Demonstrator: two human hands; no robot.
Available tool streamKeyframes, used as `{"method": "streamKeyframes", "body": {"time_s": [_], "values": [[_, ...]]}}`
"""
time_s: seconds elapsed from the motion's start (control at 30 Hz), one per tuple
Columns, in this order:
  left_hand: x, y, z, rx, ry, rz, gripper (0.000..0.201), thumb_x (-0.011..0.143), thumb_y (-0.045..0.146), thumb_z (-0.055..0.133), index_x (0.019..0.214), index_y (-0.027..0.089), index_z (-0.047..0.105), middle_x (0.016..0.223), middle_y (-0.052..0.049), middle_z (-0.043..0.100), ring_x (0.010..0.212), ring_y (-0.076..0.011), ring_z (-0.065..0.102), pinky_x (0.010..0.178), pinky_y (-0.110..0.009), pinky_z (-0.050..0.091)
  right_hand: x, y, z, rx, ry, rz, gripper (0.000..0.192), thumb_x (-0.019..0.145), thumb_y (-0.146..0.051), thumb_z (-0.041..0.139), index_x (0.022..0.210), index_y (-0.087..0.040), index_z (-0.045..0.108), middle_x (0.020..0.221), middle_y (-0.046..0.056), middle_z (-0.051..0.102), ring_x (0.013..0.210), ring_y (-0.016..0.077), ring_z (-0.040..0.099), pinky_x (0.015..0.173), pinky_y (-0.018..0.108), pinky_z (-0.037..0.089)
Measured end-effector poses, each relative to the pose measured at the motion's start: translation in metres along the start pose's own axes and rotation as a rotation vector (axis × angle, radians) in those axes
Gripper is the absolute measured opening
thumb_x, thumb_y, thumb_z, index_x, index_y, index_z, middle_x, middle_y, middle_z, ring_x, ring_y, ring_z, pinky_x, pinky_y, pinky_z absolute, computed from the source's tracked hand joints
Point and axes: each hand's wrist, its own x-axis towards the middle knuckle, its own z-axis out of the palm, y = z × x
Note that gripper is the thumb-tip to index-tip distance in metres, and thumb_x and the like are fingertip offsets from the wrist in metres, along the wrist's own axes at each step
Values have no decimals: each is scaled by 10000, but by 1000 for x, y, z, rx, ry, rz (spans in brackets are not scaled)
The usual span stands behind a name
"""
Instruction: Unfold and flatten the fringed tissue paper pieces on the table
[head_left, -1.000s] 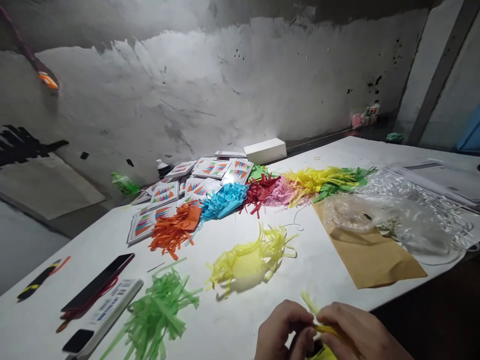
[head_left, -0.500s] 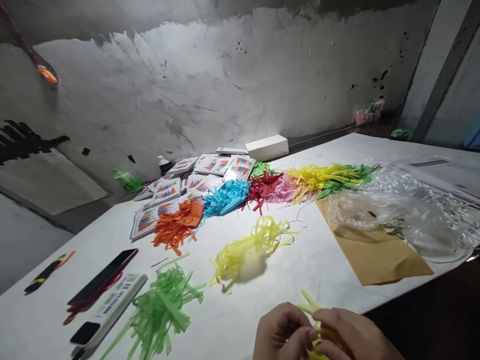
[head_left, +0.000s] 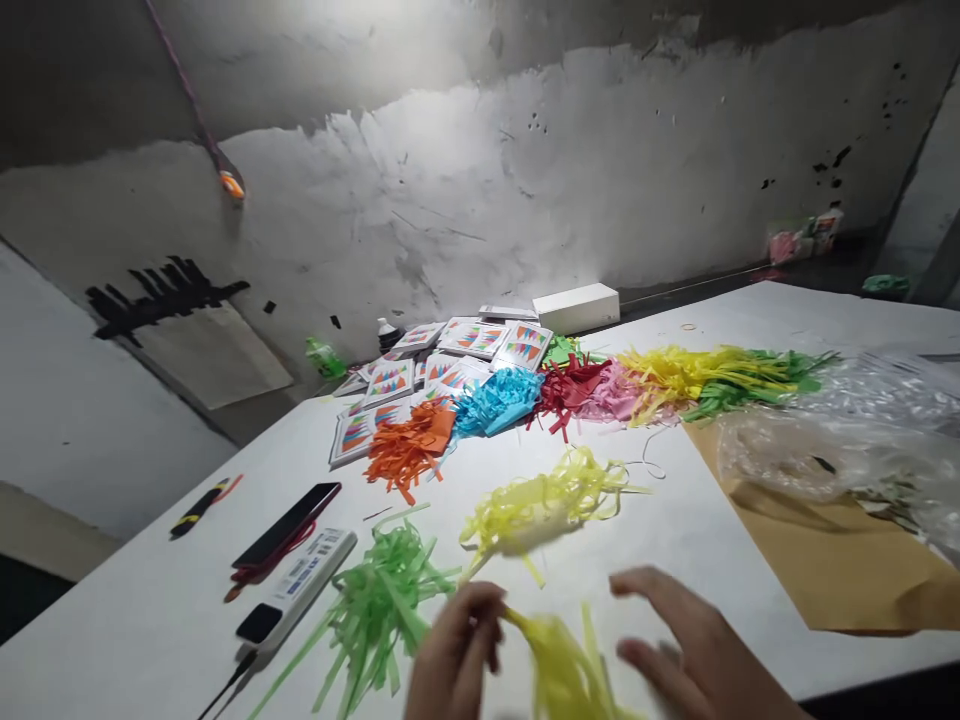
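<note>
My left hand (head_left: pixel 459 648) pinches the gathered end of a yellow paper tassel (head_left: pixel 566 665), whose blurred strips hang down to the right over the table's near edge. To the right of those strips is my right hand (head_left: pixel 686 640), its thumb and fingers apart and nothing between them. Just beyond both hands lies a pile of pale yellow paper strips (head_left: pixel 544 500). A loose bunch of light green strips (head_left: pixel 382 600) rests left of my left hand.
Orange (head_left: pixel 409 445), blue (head_left: pixel 499 400) and red fringe bundles (head_left: pixel 574 390) line the back, before printed cards (head_left: pixel 390 380). On the left lie a phone (head_left: pixel 289 530) and a white power strip (head_left: pixel 300 590). At right, plastic bags (head_left: pixel 787 455) cover a brown envelope (head_left: pixel 817 560).
My hands were together around the yellow paper; now they are apart, with the tassel in my left hand, moved left, and my right hand opened. The camera view has shifted left.
</note>
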Motion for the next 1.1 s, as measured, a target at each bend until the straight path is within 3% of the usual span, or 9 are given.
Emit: {"method": "streamKeyframes", "body": {"time_s": [0.2, 0.3, 0.37, 0.47, 0.67, 0.77, 0.93, 1.03, 1.1], "values": [[63, -18, -100, 686, 607, 147, 289, 869, 358, 407, 906, 207, 651, 935, -100, 719, 897, -290, 678, 847, -450, 542, 118, 18, 48, -115, -111, -41, 768, 828, -298, 643, 1482, -164, 264, 1538, 177, 413, 1440, 291, 339, 1169, 509, 360], [93, -27, -116, 785, 667, 122, 315, 875, 281, 358, 887, 164, 650, 945, -153, 705, 944, -317, 669, 886, -491, 531, 175, 30, 80, -157, -181, -8, 869, 788, -383, 727, 1489, -177, 256, 1590, 177, 304, 1467, 351, 245, 1189, 607, 238], [112, -34, -115, 803, 629, 112, 292, 858, 215, 379, 895, 146, 661, 944, -164, 690, 939, -318, 667, 888, -506, 530, 204, 42, 98, -194, -250, 40, 688, 838, -427, 685, 1421, -219, 386, 1539, 137, 388, 1390, 362, 378, 1115, 652, 326], [136, -43, -97, 835, 541, 125, 290, 836, 189, 484, 1057, 109, 652, 1092, -207, 656, 1062, -358, 629, 927, -570, 498, 226, 60, 116, -244, -359, 82, 417, 899, -403, 625, 1261, -211, 547, 1315, 86, 591, 1131, 268, 607, 935, 531, 528], [158, -31, -11, 799, 122, 398, 522, 768, 316, 719, 1248, 164, 582, 1266, -154, 657, 1189, -300, 599, 976, -448, 507, 194, 57, 118, -334, -379, -50, 256, 915, -352, 615, 1105, -180, 620, 1116, 44, 674, 982, 205, 657, 866, 454, 558], [149, -15, 22, 767, -37, 523, 284, 792, 208, 701, 1072, 195, 659, 1020, -78, 751, 962, -241, 686, 873, -414, 540, 153, 40, 96, -359, -340, -127, 215, 919, -234, 588, 1119, -159, 614, 1028, 49, 694, 952, 216, 665, 860, 457, 557], [93, 6, 36, 751, -213, 751, 178, 848, 105, 619, 953, 235, 679, 822, -6, 718, 823, -185, 644, 921, -424, 494, 88, 24, 24, -320, -292, -238, 558, 834, -222, 588, 1365, -112, 456, 1347, 200, 587, 1262, 332, 537, 1034, 534, 485], [52, 5, 45, 718, -307, 1066, 106, 878, 171, 618, 867, 257, 678, 737, 38, 683, 809, -159, 630, 1002, -396, 449, 64, 18, -7, -282, -380, -395, 762, 748, -131, 556, 1469, -189, 318, 1494, 109, 496, 1424, 281, 372, 1158, 543, 362], [29, -3, 55, 654, -306, 1191, 113, 844, 174, 634, 751, 235, 651, 678, 42, 669, 772, -150, 638, 1014, -351, 451, 50, 14, -13, -267, -398, -490, 739, 735, -73, 512, 1442, -238, 372, 1408, 44, 597, 1374, 227, 453, 1181, 503, 341]]}}
